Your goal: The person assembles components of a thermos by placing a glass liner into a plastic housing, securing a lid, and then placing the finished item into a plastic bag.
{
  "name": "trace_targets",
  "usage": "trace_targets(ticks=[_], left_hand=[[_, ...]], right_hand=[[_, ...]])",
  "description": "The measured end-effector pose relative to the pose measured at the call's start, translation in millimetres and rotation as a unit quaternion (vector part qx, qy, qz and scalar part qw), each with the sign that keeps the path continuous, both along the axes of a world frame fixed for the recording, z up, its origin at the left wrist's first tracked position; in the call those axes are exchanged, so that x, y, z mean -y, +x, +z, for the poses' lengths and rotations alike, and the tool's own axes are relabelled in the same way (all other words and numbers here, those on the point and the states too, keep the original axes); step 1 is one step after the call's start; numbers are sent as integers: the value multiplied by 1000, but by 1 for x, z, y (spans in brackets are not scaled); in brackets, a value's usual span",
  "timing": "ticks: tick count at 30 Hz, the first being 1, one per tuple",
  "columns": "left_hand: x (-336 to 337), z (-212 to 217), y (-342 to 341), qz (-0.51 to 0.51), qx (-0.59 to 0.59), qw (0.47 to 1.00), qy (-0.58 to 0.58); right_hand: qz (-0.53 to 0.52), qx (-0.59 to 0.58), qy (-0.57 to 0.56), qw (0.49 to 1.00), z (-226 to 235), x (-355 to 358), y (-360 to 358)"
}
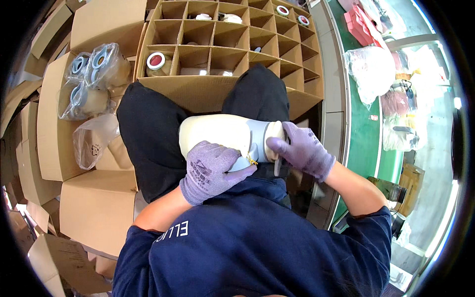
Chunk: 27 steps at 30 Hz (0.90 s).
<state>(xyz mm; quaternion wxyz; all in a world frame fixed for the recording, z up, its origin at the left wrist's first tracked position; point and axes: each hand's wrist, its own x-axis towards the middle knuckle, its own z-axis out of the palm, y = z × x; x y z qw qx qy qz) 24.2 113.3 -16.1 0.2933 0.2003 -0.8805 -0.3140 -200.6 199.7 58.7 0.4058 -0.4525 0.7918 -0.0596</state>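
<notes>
Across my thighs lies a large cream bottle (215, 131) on its side, its grey collar and cream lid pointing right. My left hand (210, 171), in a purple-grey glove, is closed on the near side of the bottle by the collar. A small yellow tie (252, 160) shows near its fingertips, beside a light blue-grey part that may be a handle. My right hand (304, 151), gloved alike, wraps round the lid (275, 142) with the thumb on top. Its other fingers are partly hidden behind the lid.
Ahead stands a divided cardboard box (183, 86) with several lidded bottles in its cells. At left, an open carton (52, 123) holds bagged bottles (94, 89). Along the right runs a green conveyor belt (363, 128) beside a bench with bagged goods (401, 104).
</notes>
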Motion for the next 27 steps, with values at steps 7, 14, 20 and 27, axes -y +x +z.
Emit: trace_targets(ticks=[7,14,20,27], left_hand=[[11,0,1,4,-32,999,13],[4,6,-7,22,-43,999,-1],[13,-3,2,35,-58,998,14],[7,2,-5,41,-45,998,16]], right_hand=[[192,-120,-103,969,18,-6,-28],[289,-187,-102,933,-9,2,-30],[230,-172,-340,896,37,-1,-28],[256,-152,-153,942,16,9,-20]])
